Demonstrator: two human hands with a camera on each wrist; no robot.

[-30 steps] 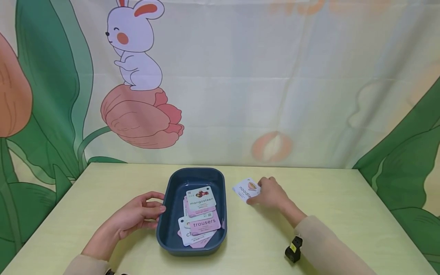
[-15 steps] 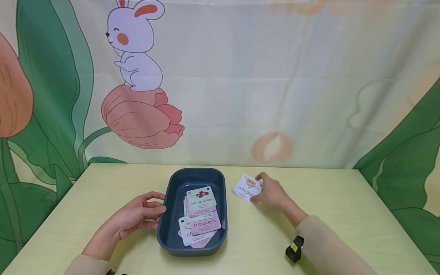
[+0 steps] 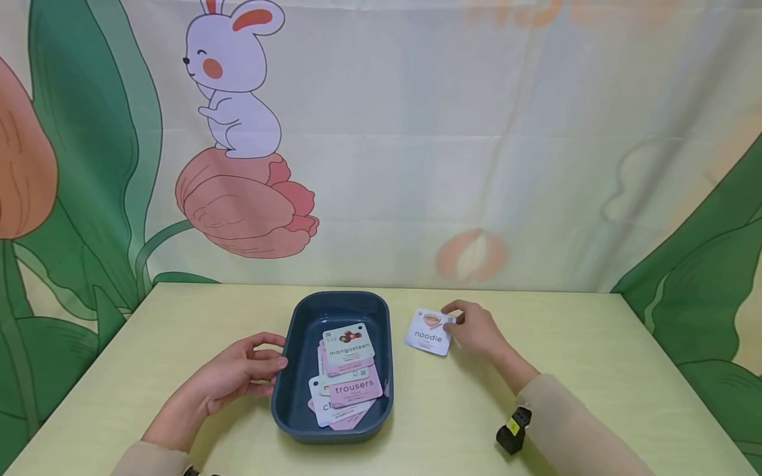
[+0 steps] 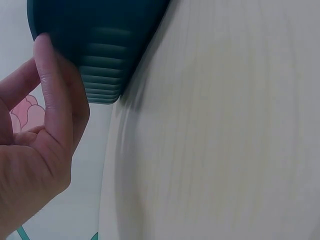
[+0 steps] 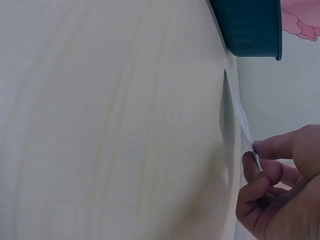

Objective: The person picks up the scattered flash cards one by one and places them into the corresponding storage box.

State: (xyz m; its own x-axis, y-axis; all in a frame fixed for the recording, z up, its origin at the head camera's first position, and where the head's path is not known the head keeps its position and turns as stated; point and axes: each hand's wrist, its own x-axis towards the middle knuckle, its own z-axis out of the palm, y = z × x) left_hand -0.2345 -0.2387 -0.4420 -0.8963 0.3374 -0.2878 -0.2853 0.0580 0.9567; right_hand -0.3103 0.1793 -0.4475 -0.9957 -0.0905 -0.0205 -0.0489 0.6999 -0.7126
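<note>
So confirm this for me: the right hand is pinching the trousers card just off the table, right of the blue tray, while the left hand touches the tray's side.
Wrong card. The right hand pinches the noodle card; the head view shows its label. The trousers card lies in the blue tray. The left hand does touch its side.

My right hand (image 3: 476, 330) now pinches the noodle card (image 3: 430, 331) by its right edge, lifted and tilted off the table (image 3: 595, 370). The card has turned; its word reads level, facing me.
</note>
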